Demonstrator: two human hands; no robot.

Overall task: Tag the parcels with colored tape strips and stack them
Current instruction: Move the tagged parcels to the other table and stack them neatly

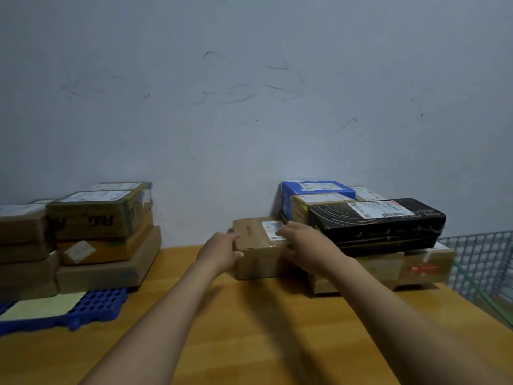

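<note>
Reaching across the table (pixel 249 315), the person takes a small brown parcel (pixel 256 263) from both sides. It sits on the table's far side by the wall, just beside the right-hand stack, where a black parcel (pixel 383 226) and a blue box (pixel 316 187) lie on other cartons. The left hand (pixel 222 250) has its grip clasped on the parcel's left end, thumb on the front face and fingers round the corner. The right hand (pixel 302 240) lies over the top right corner, fingers across the white label; blur hides whether that grip has closed. Holding opposite ends probably keeps the box level and lets it slide clear of its neighbours. No colored tape is visible, so tagging looks undone here. A second stack (pixel 102 218) stands well apart on a blue plastic mat (pixel 97 307), likely the finished pile.
</note>
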